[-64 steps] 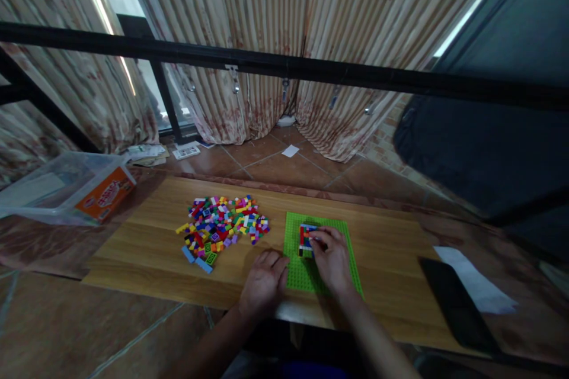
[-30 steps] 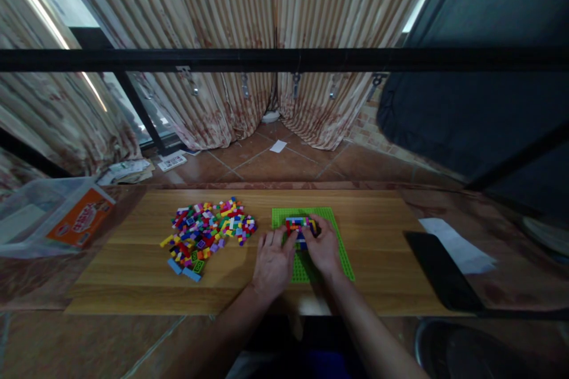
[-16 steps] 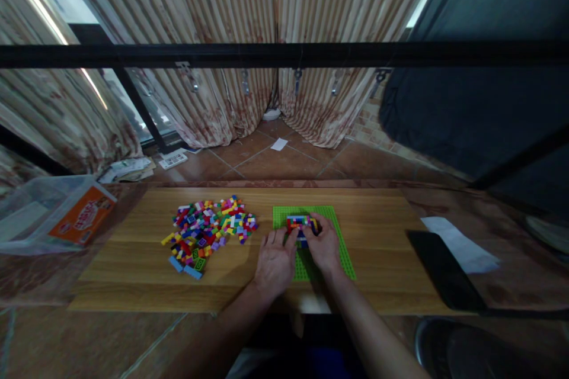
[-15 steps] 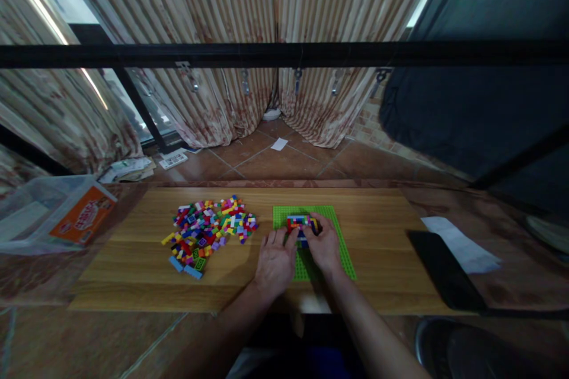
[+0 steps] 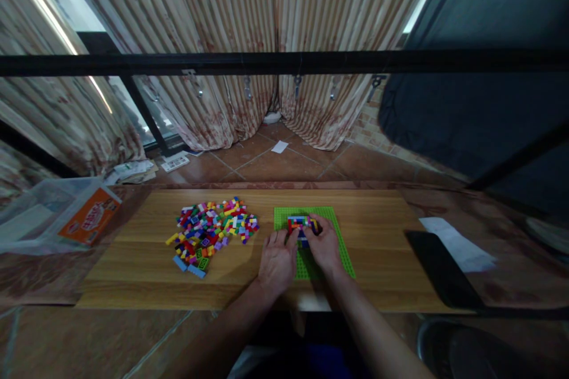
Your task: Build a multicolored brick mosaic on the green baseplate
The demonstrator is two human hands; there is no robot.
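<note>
A green studded baseplate (image 5: 326, 212) lies on the wooden table (image 5: 377, 249), and on it stands a small multicoloured brick structure (image 5: 297, 222) with red, blue and other bricks. My right hand (image 5: 325, 244) curls round the structure's right side, fingers bent over its far edge. At the left and near side, my left hand (image 5: 278, 257) has its thumb and fingertips pressed to the bricks. The two thumbs come close together at the near wall. Both hands partly cover the structure, and any single brick between the fingertips is too small to make out.
A heap of loose coloured bricks (image 5: 208, 225) spreads over the table's left part. Beyond it stands a clear plastic box (image 5: 57, 207) with an orange label. At the right end lie a black flat object (image 5: 440, 266) and white paper (image 5: 457, 243). A dark rail (image 5: 275, 63) crosses behind the table.
The view has shifted slightly, so the rail and the box appear a little lower and farther right. Both hands stay at the brick structure with almost no visible movement.
</note>
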